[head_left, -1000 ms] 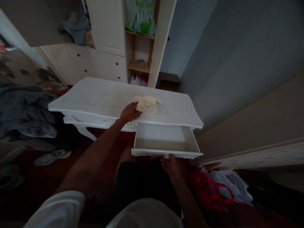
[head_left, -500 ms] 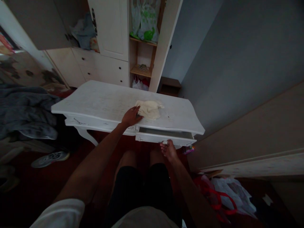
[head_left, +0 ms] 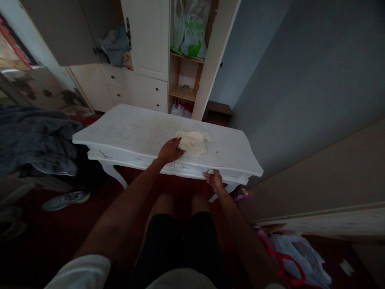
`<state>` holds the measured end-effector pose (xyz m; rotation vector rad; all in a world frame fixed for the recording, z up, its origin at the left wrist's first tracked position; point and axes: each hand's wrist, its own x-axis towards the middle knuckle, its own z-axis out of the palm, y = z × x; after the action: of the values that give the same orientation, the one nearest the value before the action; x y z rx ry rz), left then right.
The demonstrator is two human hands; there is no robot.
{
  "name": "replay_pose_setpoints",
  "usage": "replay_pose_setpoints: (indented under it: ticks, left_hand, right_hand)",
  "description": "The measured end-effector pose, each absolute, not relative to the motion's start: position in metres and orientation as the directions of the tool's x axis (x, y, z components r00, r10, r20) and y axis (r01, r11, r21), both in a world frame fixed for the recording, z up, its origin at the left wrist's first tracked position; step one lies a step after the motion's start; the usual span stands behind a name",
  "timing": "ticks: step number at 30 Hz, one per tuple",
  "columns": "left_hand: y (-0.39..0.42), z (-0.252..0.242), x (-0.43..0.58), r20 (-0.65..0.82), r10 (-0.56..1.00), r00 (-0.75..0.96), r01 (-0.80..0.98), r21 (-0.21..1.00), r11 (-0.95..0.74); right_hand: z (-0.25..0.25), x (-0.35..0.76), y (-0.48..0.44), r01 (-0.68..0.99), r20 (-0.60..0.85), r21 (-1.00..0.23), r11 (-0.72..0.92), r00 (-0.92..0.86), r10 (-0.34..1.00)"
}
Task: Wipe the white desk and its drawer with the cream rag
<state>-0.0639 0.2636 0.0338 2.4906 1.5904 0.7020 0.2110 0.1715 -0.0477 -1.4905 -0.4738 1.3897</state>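
Note:
A white table (head_left: 135,124) with carved legs and a drawer front stands before me. On its top lies a crumpled cream cloth (head_left: 194,142). My left hand (head_left: 171,151) rests on the tabletop with fingers stretched out, the fingertips touching the left edge of the cloth. At the table's front, my right hand (head_left: 215,180) has its fingers closed round the white drawer knob (head_left: 211,172). The right drawer (head_left: 227,173) sits pushed in, level with the front.
Behind the table stands a white cabinet (head_left: 147,86) with open doors and plastic bags (head_left: 194,36) on a shelf. A grey blanket (head_left: 36,140) and a sneaker (head_left: 66,200) are at the left. More plastic bags (head_left: 297,257) lie on the floor at the right.
The right drawer, pulled out before, is now shut, my right hand having moved in with it. My left hand stays by the cloth. The view has shifted slightly.

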Motion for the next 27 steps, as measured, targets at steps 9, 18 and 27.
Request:
replay_pose_setpoints:
  ticks: [9,18,27]
  left_hand:
    - [0.263,0.033,-0.065,0.327,0.878,0.35,0.833,0.321,-0.451]
    - [0.264,0.032,-0.064,0.334,0.881,0.336,0.828,0.341,-0.446]
    - [0.262,0.044,-0.061,0.335,0.889,0.313,0.802,0.409,-0.436]
  right_hand:
    - [-0.022,0.233,0.156,-0.198,-0.644,-0.75,-0.631,0.003,0.765]
    - [0.06,0.349,0.168,0.179,-0.246,-0.952,-0.248,0.037,0.969]
    - [0.07,0.406,0.223,0.745,0.029,-0.593,-0.306,0.4,0.916]
